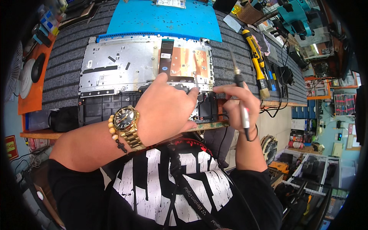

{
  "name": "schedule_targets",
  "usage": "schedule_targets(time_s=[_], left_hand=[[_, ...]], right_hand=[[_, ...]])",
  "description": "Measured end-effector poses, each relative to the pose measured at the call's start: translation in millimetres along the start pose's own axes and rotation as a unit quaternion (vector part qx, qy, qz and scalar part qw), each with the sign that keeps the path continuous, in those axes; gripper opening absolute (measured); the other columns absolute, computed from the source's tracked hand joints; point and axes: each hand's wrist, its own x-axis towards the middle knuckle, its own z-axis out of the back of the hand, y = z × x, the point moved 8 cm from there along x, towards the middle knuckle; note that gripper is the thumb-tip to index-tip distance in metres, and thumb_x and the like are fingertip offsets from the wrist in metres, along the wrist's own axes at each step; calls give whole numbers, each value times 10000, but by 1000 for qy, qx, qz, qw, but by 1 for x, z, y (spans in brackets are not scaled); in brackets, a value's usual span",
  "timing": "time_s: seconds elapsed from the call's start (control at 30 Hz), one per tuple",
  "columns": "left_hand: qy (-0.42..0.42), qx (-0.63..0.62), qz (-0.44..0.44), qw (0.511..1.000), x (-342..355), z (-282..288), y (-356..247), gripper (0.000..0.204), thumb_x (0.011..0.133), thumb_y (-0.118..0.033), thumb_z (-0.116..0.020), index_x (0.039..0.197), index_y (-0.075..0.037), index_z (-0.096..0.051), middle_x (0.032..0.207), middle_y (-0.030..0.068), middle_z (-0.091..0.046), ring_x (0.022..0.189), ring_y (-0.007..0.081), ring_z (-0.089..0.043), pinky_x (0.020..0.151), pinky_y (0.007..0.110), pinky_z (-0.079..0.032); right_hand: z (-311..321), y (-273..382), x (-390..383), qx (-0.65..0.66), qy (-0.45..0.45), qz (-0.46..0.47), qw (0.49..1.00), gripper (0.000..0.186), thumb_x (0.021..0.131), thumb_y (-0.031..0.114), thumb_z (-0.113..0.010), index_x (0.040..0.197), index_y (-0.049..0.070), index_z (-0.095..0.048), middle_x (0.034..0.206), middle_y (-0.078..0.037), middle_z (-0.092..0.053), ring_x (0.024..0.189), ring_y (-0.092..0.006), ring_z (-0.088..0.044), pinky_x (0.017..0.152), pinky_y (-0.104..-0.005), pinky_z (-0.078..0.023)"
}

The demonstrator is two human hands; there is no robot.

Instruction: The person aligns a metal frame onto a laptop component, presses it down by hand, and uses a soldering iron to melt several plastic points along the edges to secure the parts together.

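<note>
A laptop's metal inner panel [126, 57] lies on the workbench, with a black laptop casing [105, 105] at its near edge. Across the panel runs a black strip [165, 57] beside a copper-coloured area [184, 63]. My left hand [165, 103] rests over the panel's near edge, fingers apart, one fingertip touching the strip's lower end. Part of the casing is hidden under it. To the right of the panel, my right hand [243, 103] grips a soldering iron [239, 78] with a black grip and a cord. The iron's thin tip points up and away, apart from the panel.
Beyond the panel lies a blue mat [165, 19] dotted with small parts. On the right sit a yellow-and-black tool [253, 46], a brush [263, 90] and a teal microscope [293, 17]. A black mouse [38, 66] lies far left. The striped bench cloth [67, 65] extends underneath.
</note>
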Motion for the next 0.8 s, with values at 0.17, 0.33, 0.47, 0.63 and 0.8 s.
schedule_targets(time_s=[0.17, 0.33, 0.47, 0.63, 0.8], left_hand=[[-14, -16, -2, 1000, 0, -2, 2, 799, 855, -556, -921, 1414, -6, -768, 683, 74, -733, 654, 293, -725, 834, 422, -475], [-21, -22, -6, 1000, -1, -3, 2, 816, 848, -550, -926, 1434, -8, -756, 687, 66, -732, 674, 293, -734, 843, 421, -475], [-29, -16, -10, 999, -1, -1, 2, 813, 848, -548, -925, 1430, -5, -758, 699, 67, -741, 694, 293, -741, 851, 423, -478], [-30, -14, -9, 999, -2, -1, 2, 778, 846, -541, -929, 1382, 3, -782, 709, 68, -746, 708, 293, -740, 858, 425, -479], [-20, -15, -14, 1000, -1, -1, 2, 762, 846, -532, -934, 1364, 6, -787, 709, 71, -743, 707, 296, -731, 867, 426, -475]], right_hand=[[-23, 18, 14, -124, 132, 97, 979, 957, 654, 822, -952, 1182, 71, -680, 1279, -115, -825, 854, -302, -602, 838, -445, -453], [-31, 10, 15, -127, 168, 88, 974, 978, 635, 839, -946, 1174, 67, -679, 1270, -116, -822, 865, -322, -609, 856, -452, -459], [-16, 5, 14, -61, 97, 78, 990, 896, 805, 793, -895, 1252, 59, -645, 1255, -171, -828, 876, -266, -632, 881, -436, -500], [41, -20, 21, 44, -167, -32, 984, 467, 1195, 402, -588, 1467, 24, -558, 1103, -239, -839, 804, -151, -612, 788, -315, -517], [68, -48, 45, 207, -222, -113, 946, 649, 1254, 506, -402, 1731, 65, -403, 822, -70, -631, 716, -128, -509, 678, -330, -451]])
